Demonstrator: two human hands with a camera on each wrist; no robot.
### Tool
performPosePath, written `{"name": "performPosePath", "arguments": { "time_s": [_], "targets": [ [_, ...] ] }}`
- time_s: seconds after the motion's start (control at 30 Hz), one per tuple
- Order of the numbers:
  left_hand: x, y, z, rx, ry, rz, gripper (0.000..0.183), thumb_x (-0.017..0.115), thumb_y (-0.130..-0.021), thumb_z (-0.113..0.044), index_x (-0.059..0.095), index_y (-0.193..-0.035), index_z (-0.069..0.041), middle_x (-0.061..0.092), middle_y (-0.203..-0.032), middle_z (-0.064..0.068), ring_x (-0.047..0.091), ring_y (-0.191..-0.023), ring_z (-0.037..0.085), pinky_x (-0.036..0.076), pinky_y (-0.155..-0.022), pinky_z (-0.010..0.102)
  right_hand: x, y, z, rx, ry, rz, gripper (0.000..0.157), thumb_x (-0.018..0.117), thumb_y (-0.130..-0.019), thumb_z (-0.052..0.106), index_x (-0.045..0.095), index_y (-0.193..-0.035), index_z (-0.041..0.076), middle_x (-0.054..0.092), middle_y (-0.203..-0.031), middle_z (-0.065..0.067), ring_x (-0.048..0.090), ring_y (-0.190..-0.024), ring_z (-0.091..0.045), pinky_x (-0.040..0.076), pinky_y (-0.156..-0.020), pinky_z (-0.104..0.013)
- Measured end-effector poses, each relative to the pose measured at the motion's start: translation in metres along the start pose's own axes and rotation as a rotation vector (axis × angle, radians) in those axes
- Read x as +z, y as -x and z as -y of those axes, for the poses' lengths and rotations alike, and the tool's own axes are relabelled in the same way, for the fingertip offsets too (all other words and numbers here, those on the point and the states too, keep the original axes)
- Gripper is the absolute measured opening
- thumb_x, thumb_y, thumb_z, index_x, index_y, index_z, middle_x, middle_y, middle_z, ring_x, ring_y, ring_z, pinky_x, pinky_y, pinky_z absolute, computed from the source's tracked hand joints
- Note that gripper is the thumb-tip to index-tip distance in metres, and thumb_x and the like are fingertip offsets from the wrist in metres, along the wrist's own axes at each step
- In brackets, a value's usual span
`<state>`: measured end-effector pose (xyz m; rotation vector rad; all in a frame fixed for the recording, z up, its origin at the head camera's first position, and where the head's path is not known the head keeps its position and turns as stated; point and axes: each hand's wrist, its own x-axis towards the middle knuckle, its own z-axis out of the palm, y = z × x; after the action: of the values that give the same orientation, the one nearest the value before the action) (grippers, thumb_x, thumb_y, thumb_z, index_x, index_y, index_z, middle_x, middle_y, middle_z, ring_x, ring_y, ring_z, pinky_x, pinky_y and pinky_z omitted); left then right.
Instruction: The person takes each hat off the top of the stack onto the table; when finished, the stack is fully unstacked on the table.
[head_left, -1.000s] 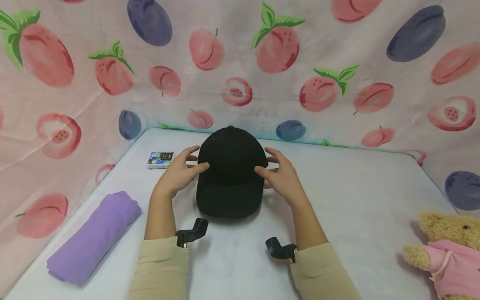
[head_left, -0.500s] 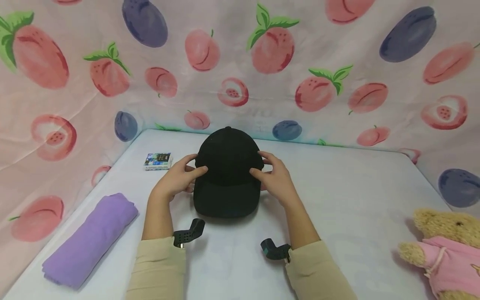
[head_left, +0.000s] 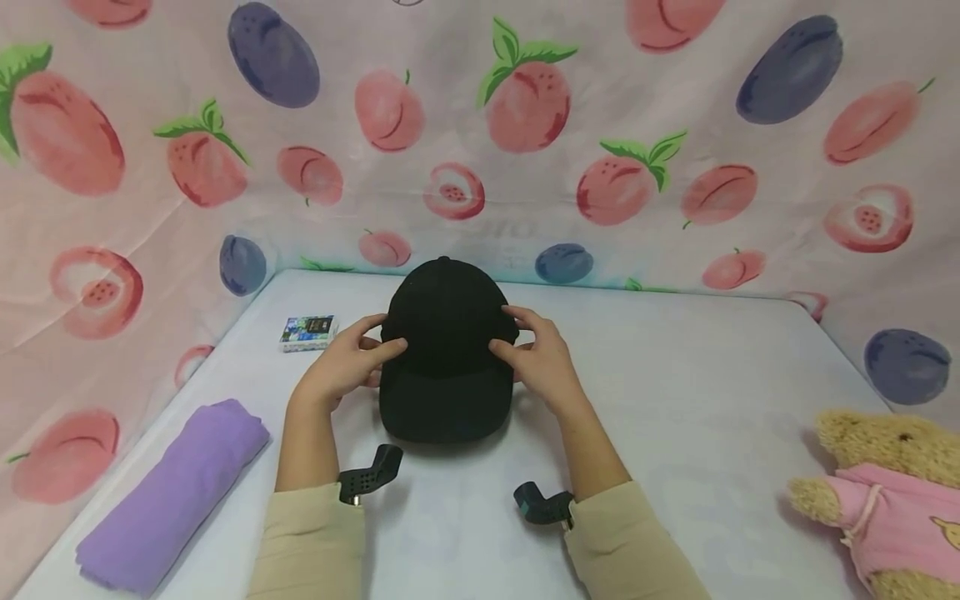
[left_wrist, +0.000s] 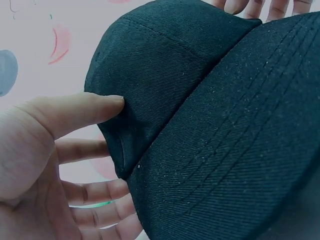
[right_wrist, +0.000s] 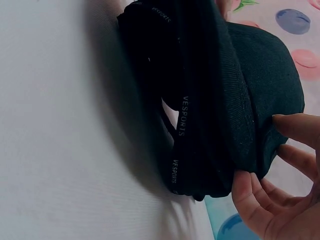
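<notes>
A black baseball cap (head_left: pixel 448 350) is between both hands in the head view, crown away from me and brim toward me. My left hand (head_left: pixel 345 360) holds its left side, the thumb on the front of the crown and the fingers at the side. On the right side, my right hand (head_left: pixel 542 360) grips it likewise with thumb and fingers. Close up in the left wrist view, the left thumb (left_wrist: pixel 107 106) presses the crown just above the brim seam. The right wrist view shows the underside of the cap, with an inner band (right_wrist: pixel 183 117) lettered VESPORTS.
A rolled purple cloth (head_left: pixel 176 492) lies at the left of the white table (head_left: pixel 660 400). Behind the left hand is a small patterned box (head_left: pixel 307 332). A teddy bear (head_left: pixel 892 500) in pink lies at the right edge. Fruit-printed cloth (head_left: pixel 525 200) hangs behind.
The fingers of both hands have closed in on the sides of the cap. The head view has shifted slightly; the cap has barely moved relative to the table.
</notes>
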<state>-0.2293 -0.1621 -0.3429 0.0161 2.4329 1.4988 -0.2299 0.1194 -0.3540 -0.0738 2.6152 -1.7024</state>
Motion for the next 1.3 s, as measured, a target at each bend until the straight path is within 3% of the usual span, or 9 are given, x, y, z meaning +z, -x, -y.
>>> {"name": "performPosePath", "arguments": {
  "time_s": [0.13,0.3,0.4,0.53,0.9,1.13,1.3],
  "targets": [
    [0.000,0.002,-0.002,0.006,0.000,-0.002,0.079,0.062,-0.102,-0.046,0.024,-0.165,-0.019,0.048,-0.152,0.024,0.065,-0.117,0.035,0.053,-0.104,0.046,-0.001,0.002,0.002,0.007,0.006,-0.007,0.062,0.072,-0.095,0.026,0.050,-0.153,0.025,0.046,-0.155,-0.012,0.070,-0.103,-0.027,0.061,-0.073,-0.033],
    [0.000,0.006,-0.010,0.001,-0.016,-0.016,0.079,0.062,-0.101,-0.046,0.025,-0.165,-0.019,0.050,-0.151,0.024,0.065,-0.109,0.031,0.053,-0.097,0.041,-0.004,0.004,0.004,0.002,-0.007,-0.006,0.062,0.072,-0.096,0.027,0.049,-0.153,0.023,0.048,-0.154,-0.012,0.071,-0.101,-0.026,0.062,-0.075,-0.034],
    [-0.001,0.008,-0.014,0.000,-0.024,-0.017,0.080,0.062,-0.101,-0.047,0.024,-0.165,-0.019,0.050,-0.151,0.024,0.066,-0.106,0.032,0.051,-0.101,0.047,-0.005,0.005,0.005,0.004,-0.011,-0.011,0.062,0.072,-0.096,0.027,0.049,-0.153,0.024,0.048,-0.154,-0.011,0.071,-0.104,-0.027,0.063,-0.077,-0.036],
    [-0.001,0.010,-0.018,0.012,-0.027,-0.019,0.080,0.062,-0.101,-0.049,0.024,-0.165,-0.020,0.050,-0.151,0.023,0.065,-0.111,0.035,0.049,-0.104,0.052,-0.006,0.006,0.007,0.005,-0.007,-0.025,0.062,0.072,-0.096,0.028,0.049,-0.153,0.024,0.049,-0.154,-0.010,0.070,-0.106,-0.028,0.063,-0.081,-0.040],
    [0.003,0.014,-0.030,0.062,-0.050,-0.045,0.077,0.062,-0.101,-0.046,0.029,-0.164,-0.017,0.051,-0.148,0.023,0.060,-0.118,0.035,0.056,-0.099,0.046,-0.016,0.006,0.012,-0.019,0.002,-0.037,0.062,0.072,-0.096,0.029,0.049,-0.153,0.023,0.051,-0.153,-0.010,0.070,-0.108,-0.028,0.062,-0.080,-0.038],
    [0.007,0.015,-0.036,0.087,-0.056,-0.071,0.075,0.062,-0.101,-0.047,0.032,-0.162,-0.017,0.052,-0.141,0.022,0.060,-0.101,0.030,0.056,-0.097,0.046,-0.023,0.007,0.013,-0.028,-0.007,-0.051,0.060,0.071,-0.097,0.030,0.050,-0.152,0.023,0.052,-0.152,-0.009,0.070,-0.108,-0.028,0.059,-0.079,-0.035],
    [0.010,0.014,-0.038,0.105,-0.057,-0.099,0.074,0.063,-0.101,-0.046,0.034,-0.161,-0.015,0.054,-0.133,0.021,0.059,-0.089,0.027,0.055,-0.087,0.039,-0.028,0.009,0.012,-0.037,-0.007,-0.053,0.060,0.070,-0.097,0.031,0.050,-0.153,0.023,0.052,-0.153,-0.010,0.070,-0.107,-0.028,0.057,-0.077,-0.033]
  ]
}}
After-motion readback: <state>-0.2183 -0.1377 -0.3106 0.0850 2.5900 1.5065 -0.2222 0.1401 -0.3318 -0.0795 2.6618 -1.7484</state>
